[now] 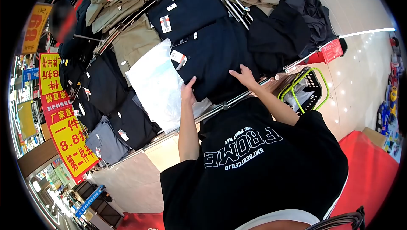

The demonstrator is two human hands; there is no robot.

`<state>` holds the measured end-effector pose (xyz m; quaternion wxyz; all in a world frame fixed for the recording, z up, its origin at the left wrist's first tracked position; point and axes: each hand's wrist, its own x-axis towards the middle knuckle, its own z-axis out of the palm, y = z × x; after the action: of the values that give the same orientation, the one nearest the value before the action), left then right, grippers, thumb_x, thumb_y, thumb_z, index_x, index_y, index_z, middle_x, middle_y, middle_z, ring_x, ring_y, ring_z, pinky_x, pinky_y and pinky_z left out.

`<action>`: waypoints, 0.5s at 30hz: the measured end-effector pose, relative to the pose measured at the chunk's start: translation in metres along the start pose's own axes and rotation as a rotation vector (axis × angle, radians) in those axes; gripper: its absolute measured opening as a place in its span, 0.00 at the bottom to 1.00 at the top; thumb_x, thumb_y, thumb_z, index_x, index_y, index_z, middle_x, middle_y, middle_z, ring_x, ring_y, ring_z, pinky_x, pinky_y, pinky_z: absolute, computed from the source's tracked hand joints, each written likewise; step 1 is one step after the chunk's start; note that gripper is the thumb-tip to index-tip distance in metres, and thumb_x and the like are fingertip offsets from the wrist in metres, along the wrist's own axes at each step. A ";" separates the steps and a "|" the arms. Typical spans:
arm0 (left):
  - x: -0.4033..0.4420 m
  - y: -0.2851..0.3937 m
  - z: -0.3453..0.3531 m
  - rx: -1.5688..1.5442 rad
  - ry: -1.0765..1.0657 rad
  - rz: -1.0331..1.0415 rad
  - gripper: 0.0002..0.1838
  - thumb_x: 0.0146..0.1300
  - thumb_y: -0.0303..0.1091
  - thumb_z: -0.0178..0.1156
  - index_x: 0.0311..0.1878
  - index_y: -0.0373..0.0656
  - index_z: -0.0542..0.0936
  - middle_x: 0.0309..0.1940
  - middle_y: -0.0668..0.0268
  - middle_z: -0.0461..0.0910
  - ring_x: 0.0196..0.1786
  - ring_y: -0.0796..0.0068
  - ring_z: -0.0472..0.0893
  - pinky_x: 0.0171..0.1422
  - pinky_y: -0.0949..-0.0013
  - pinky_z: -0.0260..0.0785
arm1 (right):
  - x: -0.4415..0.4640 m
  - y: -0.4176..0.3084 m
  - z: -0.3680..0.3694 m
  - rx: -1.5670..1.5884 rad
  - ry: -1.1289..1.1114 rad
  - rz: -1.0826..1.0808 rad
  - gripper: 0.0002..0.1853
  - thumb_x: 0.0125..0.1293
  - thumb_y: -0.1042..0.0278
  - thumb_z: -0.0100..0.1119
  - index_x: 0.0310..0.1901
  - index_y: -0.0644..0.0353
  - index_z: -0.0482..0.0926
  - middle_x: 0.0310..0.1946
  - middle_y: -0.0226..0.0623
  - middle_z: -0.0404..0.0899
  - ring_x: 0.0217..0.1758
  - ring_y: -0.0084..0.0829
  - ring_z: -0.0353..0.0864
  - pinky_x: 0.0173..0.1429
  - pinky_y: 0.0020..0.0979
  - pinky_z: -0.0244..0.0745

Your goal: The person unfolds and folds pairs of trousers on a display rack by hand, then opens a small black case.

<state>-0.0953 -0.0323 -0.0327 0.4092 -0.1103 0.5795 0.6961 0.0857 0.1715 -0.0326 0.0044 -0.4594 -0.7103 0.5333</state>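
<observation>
A folded pair of dark navy trousers with a white and red tag lies on the rack in front of me. My left hand is closed at its near left edge, thumb on top, other fingers partly hidden. Against that hand, on its left, rests a white plastic bag, crumpled and slightly see-through. My right hand touches the right part of the trousers, with thumb and forefinger spread apart and the remaining fingers hard to see.
More folded black trousers, khaki clothing and a dark garment heap surround the spot. A metal rail runs along the near edge. A black basket with green handles stands on the right; yellow-red price signs hang left.
</observation>
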 end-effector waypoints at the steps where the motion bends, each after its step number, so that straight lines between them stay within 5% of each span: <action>1: 0.005 0.006 -0.002 -0.007 0.002 -0.014 0.28 0.57 0.30 0.66 0.60 0.35 0.69 0.51 0.56 0.77 0.51 0.61 0.78 0.58 0.60 0.71 | 0.007 -0.001 0.000 -0.001 0.004 -0.001 0.45 0.53 0.43 0.66 0.59 0.79 0.65 0.57 0.65 0.70 0.63 0.52 0.69 0.66 0.39 0.65; 7: 0.056 0.033 -0.014 -0.005 0.038 0.033 0.24 0.58 0.28 0.65 0.56 0.31 0.70 0.49 0.53 0.77 0.50 0.60 0.79 0.55 0.62 0.73 | 0.056 -0.057 -0.013 0.178 0.072 -0.102 0.37 0.54 0.50 0.68 0.53 0.79 0.71 0.49 0.59 0.77 0.55 0.44 0.77 0.59 0.35 0.71; 12: 0.079 0.062 -0.001 0.108 0.129 0.092 0.19 0.57 0.23 0.63 0.52 0.30 0.74 0.46 0.54 0.79 0.46 0.62 0.81 0.53 0.65 0.74 | 0.083 -0.075 -0.008 0.367 -0.017 0.142 0.39 0.56 0.63 0.67 0.62 0.80 0.60 0.57 0.57 0.71 0.58 0.42 0.74 0.61 0.34 0.70; 15: 0.068 0.094 0.009 0.126 0.108 0.156 0.17 0.58 0.23 0.62 0.51 0.33 0.75 0.44 0.57 0.80 0.44 0.66 0.81 0.51 0.67 0.74 | 0.069 -0.069 -0.005 0.437 0.104 0.040 0.26 0.57 0.68 0.65 0.53 0.75 0.71 0.48 0.48 0.78 0.50 0.36 0.78 0.56 0.32 0.72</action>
<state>-0.2019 0.0067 -0.0052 0.3280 -0.0762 0.6503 0.6810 0.0033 0.2202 -0.0111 0.1299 -0.4884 -0.5673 0.6502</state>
